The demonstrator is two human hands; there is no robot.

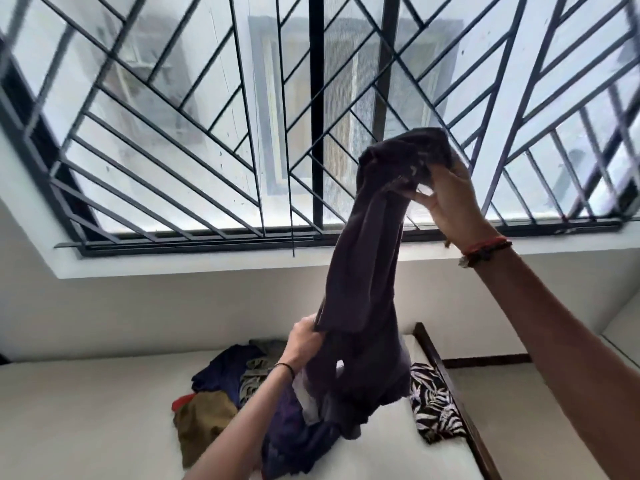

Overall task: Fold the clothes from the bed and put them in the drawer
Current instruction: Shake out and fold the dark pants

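Observation:
A dark purple garment (pixel 367 258) hangs stretched in the air above the bed. My right hand (pixel 450 199) grips its top end high up, in front of the window. My left hand (pixel 304 341) pinches an edge of it lower down. The garment's bottom part bunches on the white bed (pixel 86 420). Behind my left arm lies a pile of clothes (pixel 221 386): dark blue, olive brown, grey and a bit of red. A black and white leaf-print cloth (pixel 433 403) lies at the right side of the bed.
A large window with a dark metal grille (pixel 242 133) fills the wall behind the bed. The bed's dark wooden frame (pixel 446 382) runs along the right side. A white wall sits under the sill. No drawer is in view.

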